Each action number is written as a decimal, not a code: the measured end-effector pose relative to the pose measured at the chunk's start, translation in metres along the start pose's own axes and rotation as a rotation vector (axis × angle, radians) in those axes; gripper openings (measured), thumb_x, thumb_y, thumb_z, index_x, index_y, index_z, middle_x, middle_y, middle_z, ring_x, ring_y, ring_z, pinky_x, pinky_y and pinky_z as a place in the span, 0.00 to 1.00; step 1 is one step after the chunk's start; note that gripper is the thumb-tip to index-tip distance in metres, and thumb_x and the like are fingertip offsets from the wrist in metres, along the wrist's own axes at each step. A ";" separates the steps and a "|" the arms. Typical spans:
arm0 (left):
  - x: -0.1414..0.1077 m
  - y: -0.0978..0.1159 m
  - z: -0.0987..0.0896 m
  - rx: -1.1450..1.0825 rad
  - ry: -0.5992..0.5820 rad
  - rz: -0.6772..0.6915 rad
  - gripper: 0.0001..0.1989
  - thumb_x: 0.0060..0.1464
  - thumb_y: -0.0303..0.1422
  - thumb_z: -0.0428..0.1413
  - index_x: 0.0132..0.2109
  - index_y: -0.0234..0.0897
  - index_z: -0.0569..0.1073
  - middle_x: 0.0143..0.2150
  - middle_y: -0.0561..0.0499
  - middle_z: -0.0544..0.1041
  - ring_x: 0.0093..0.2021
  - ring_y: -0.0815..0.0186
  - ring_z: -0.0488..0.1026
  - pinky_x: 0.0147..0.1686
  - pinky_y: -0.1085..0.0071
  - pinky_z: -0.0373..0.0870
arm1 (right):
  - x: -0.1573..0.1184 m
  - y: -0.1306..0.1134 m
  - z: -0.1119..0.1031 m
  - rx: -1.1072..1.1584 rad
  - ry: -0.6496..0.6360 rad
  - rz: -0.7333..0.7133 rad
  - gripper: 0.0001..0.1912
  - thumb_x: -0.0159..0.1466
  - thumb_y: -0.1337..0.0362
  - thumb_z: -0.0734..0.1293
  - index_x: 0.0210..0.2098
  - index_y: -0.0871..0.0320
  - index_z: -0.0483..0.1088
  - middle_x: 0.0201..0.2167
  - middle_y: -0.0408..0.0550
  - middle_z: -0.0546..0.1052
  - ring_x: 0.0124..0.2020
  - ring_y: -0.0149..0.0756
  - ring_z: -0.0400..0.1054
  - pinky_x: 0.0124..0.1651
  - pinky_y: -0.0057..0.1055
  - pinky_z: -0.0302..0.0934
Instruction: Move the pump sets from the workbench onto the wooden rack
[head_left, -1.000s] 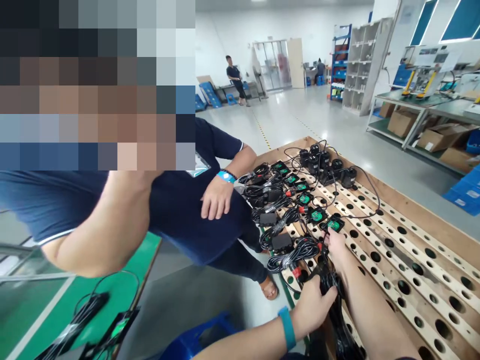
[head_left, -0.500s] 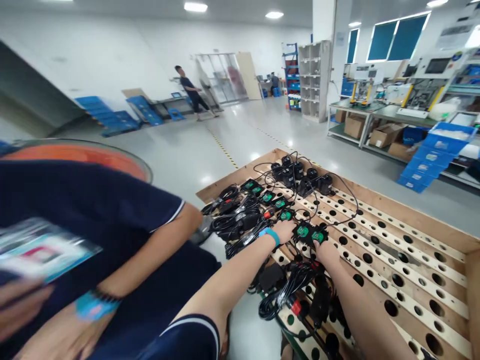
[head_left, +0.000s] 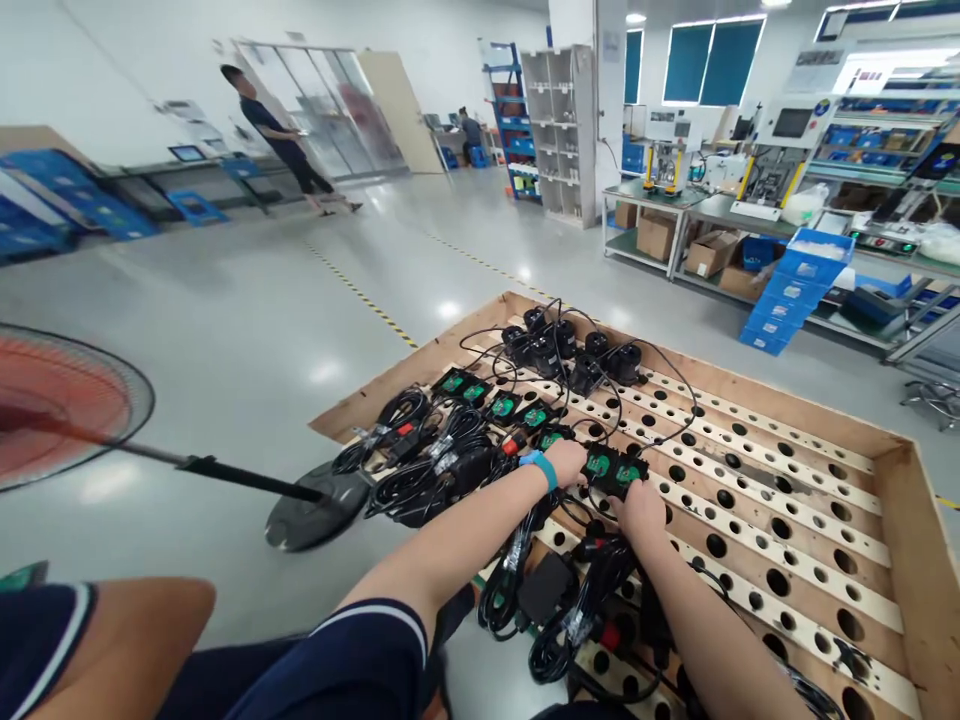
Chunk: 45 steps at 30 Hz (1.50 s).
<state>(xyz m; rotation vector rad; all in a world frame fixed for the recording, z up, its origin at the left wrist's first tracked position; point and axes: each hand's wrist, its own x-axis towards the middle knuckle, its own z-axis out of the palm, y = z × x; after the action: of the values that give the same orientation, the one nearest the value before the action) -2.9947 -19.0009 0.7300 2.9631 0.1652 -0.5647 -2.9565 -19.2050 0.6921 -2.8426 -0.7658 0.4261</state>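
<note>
Both my hands are over a wooden rack with round holes. My left hand [head_left: 565, 463], with a turquoise wristband, is closed at the left edge of a black housing with a green circuit board [head_left: 598, 464]. My right hand [head_left: 643, 508] pinches the near edge of the adjoining black housing with a green board [head_left: 631, 474]. The fingertips are partly hidden. Similar green-board housings [head_left: 504, 406] lie in a row to the left. Coiled black cables [head_left: 581, 615] and a black box-shaped part [head_left: 547, 588] lie nearer to me.
Black cylindrical parts [head_left: 551, 350] with looping cables stand at the rack's far corner. A wooden rim [head_left: 907, 500] borders the rack. A fan base [head_left: 319, 505] stands left of it, a person's shoulder [head_left: 142, 640] nearer. Another person [head_left: 277, 135] is across the room. Stacked blue bins [head_left: 795, 285] stand beyond.
My view has swung right and the nearby person has moved mostly out of it at the left, uncovering the fan. My hands stay at the same pair of housings.
</note>
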 end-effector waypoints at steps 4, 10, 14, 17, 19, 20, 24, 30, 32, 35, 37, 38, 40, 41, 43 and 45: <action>0.001 -0.007 0.006 -0.036 0.032 -0.047 0.18 0.52 0.45 0.65 0.39 0.32 0.80 0.45 0.35 0.80 0.52 0.48 0.77 0.51 0.61 0.72 | 0.002 -0.004 -0.002 -0.029 -0.004 -0.043 0.22 0.64 0.49 0.72 0.40 0.65 0.75 0.39 0.62 0.77 0.43 0.54 0.74 0.46 0.41 0.67; 0.006 -0.027 0.022 -0.146 0.179 -0.421 0.33 0.59 0.53 0.55 0.56 0.26 0.71 0.50 0.30 0.76 0.50 0.46 0.77 0.47 0.58 0.74 | 0.009 -0.011 -0.002 -0.031 -0.031 -0.055 0.23 0.64 0.47 0.71 0.41 0.65 0.75 0.39 0.63 0.77 0.43 0.50 0.74 0.45 0.37 0.66; 0.011 -0.039 0.031 -0.217 0.208 -0.414 0.17 0.59 0.39 0.58 0.52 0.35 0.74 0.52 0.38 0.74 0.49 0.55 0.77 0.49 0.64 0.72 | 0.010 -0.014 -0.002 -0.024 -0.044 -0.064 0.23 0.65 0.46 0.70 0.41 0.64 0.75 0.40 0.62 0.78 0.43 0.49 0.75 0.45 0.36 0.66; 0.010 -0.043 0.035 -0.223 0.223 -0.336 0.15 0.58 0.31 0.57 0.52 0.38 0.75 0.53 0.42 0.73 0.50 0.57 0.76 0.52 0.65 0.71 | 0.012 -0.019 -0.001 -0.012 -0.044 -0.066 0.24 0.65 0.46 0.69 0.42 0.64 0.75 0.41 0.62 0.78 0.43 0.50 0.75 0.45 0.36 0.67; 0.010 -0.044 0.036 -0.219 0.234 -0.305 0.16 0.57 0.30 0.57 0.53 0.39 0.76 0.53 0.42 0.72 0.51 0.58 0.75 0.54 0.65 0.70 | 0.015 -0.024 0.001 0.002 -0.049 -0.076 0.23 0.65 0.46 0.70 0.42 0.64 0.75 0.40 0.62 0.78 0.43 0.50 0.75 0.44 0.37 0.67; 0.010 -0.044 0.036 -0.214 0.239 -0.300 0.16 0.57 0.29 0.56 0.53 0.39 0.76 0.54 0.42 0.72 0.50 0.58 0.75 0.54 0.65 0.70 | 0.017 -0.027 0.001 0.010 -0.050 -0.082 0.23 0.65 0.47 0.70 0.42 0.64 0.75 0.40 0.62 0.78 0.43 0.51 0.75 0.44 0.37 0.67; 0.013 -0.043 0.032 -0.196 0.272 -0.314 0.14 0.63 0.31 0.51 0.50 0.35 0.79 0.49 0.39 0.75 0.48 0.58 0.75 0.54 0.64 0.71 | 0.029 -0.042 0.002 0.045 -0.044 -0.093 0.24 0.64 0.49 0.71 0.42 0.67 0.75 0.40 0.63 0.78 0.43 0.53 0.75 0.44 0.38 0.67; 0.008 -0.035 0.017 -0.208 0.309 -0.310 0.16 0.60 0.36 0.56 0.51 0.30 0.77 0.53 0.37 0.75 0.56 0.54 0.71 0.59 0.62 0.68 | 0.023 -0.024 -0.025 0.114 -0.087 -0.116 0.27 0.66 0.44 0.69 0.47 0.64 0.72 0.43 0.60 0.78 0.46 0.51 0.74 0.45 0.37 0.65; 0.001 -0.029 0.012 -0.232 0.320 -0.306 0.19 0.61 0.35 0.55 0.55 0.29 0.74 0.55 0.36 0.74 0.59 0.53 0.69 0.61 0.60 0.66 | -0.006 0.014 -0.041 0.163 -0.028 -0.142 0.24 0.68 0.47 0.67 0.50 0.62 0.70 0.45 0.57 0.77 0.47 0.48 0.72 0.47 0.35 0.64; -0.026 -0.005 0.004 -0.337 0.467 -0.258 0.22 0.62 0.37 0.54 0.59 0.28 0.70 0.56 0.36 0.73 0.59 0.54 0.68 0.63 0.59 0.64 | -0.087 0.090 -0.063 0.260 0.040 -0.225 0.17 0.70 0.50 0.66 0.45 0.58 0.70 0.38 0.51 0.76 0.42 0.43 0.71 0.45 0.33 0.61; -0.060 0.028 -0.002 -0.518 0.593 -0.184 0.21 0.63 0.41 0.53 0.56 0.31 0.72 0.51 0.40 0.76 0.47 0.59 0.74 0.53 0.62 0.71 | -0.155 0.136 -0.068 0.243 -0.005 -0.193 0.19 0.70 0.47 0.64 0.37 0.57 0.69 0.34 0.50 0.74 0.38 0.42 0.69 0.41 0.35 0.60; -0.080 0.050 -0.004 -0.623 0.602 -0.156 0.20 0.63 0.44 0.52 0.54 0.34 0.72 0.47 0.44 0.77 0.41 0.62 0.74 0.48 0.64 0.73 | -0.187 0.155 -0.064 0.229 -0.029 -0.174 0.19 0.69 0.46 0.64 0.37 0.57 0.70 0.36 0.52 0.74 0.40 0.43 0.68 0.43 0.36 0.60; -0.117 0.102 -0.004 -0.774 0.490 -0.105 0.19 0.66 0.47 0.48 0.50 0.38 0.73 0.40 0.48 0.77 0.36 0.63 0.74 0.40 0.67 0.73 | -0.241 0.181 -0.046 0.164 -0.064 -0.167 0.19 0.63 0.48 0.72 0.43 0.56 0.72 0.48 0.55 0.74 0.50 0.50 0.66 0.53 0.42 0.60; -0.132 0.128 0.000 -0.805 0.375 -0.074 0.20 0.65 0.48 0.48 0.50 0.39 0.73 0.37 0.49 0.77 0.34 0.63 0.74 0.38 0.68 0.72 | -0.259 0.188 -0.033 0.134 -0.063 -0.147 0.24 0.59 0.50 0.76 0.49 0.56 0.72 0.54 0.56 0.72 0.55 0.54 0.64 0.58 0.45 0.58; -0.148 0.176 0.010 -0.762 0.166 -0.018 0.24 0.62 0.52 0.51 0.55 0.40 0.71 0.40 0.46 0.78 0.38 0.59 0.76 0.41 0.66 0.72 | -0.278 0.195 -0.008 0.103 -0.112 -0.127 0.34 0.55 0.58 0.78 0.58 0.58 0.68 0.60 0.58 0.69 0.60 0.56 0.61 0.63 0.48 0.54; -0.145 0.210 0.023 -0.662 0.027 -0.022 0.34 0.56 0.55 0.57 0.62 0.39 0.67 0.50 0.38 0.76 0.48 0.50 0.77 0.47 0.63 0.71 | -0.279 0.196 0.007 0.112 -0.201 -0.091 0.31 0.58 0.63 0.75 0.59 0.61 0.67 0.56 0.60 0.71 0.58 0.55 0.64 0.61 0.46 0.57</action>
<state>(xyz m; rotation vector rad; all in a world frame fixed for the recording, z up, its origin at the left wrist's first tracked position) -3.1096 -19.2239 0.7828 2.3267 0.3167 -0.3756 -3.0982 -19.5146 0.7034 -2.6767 -0.8736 0.7255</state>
